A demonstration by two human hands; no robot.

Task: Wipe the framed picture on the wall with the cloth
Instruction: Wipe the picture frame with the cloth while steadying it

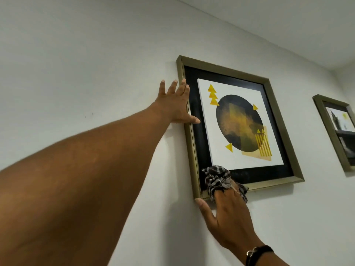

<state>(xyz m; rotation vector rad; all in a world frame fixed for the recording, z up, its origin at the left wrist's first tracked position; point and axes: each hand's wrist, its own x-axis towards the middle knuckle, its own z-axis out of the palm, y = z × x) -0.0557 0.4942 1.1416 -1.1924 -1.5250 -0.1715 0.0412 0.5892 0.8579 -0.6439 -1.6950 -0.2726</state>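
Observation:
A framed picture (pixel 272 120) hangs on the white wall: brass-coloured frame, black mat, a print with a dark circle and yellow triangles. My left hand (pixel 175 104) lies flat with fingers spread against the frame's left edge, thumb across the moulding. My right hand (pixel 226 214) presses a crumpled black-and-white checked cloth (pixel 217 178) onto the picture's lower left corner. The cloth covers my fingertips, and my thumb touches the frame's bottom corner from below.
A second picture (pixel 335 131) in a similar brass frame hangs further right, cut off by the image edge. The ceiling meets the wall above. A dark bracelet (pixel 258 254) sits on my right wrist.

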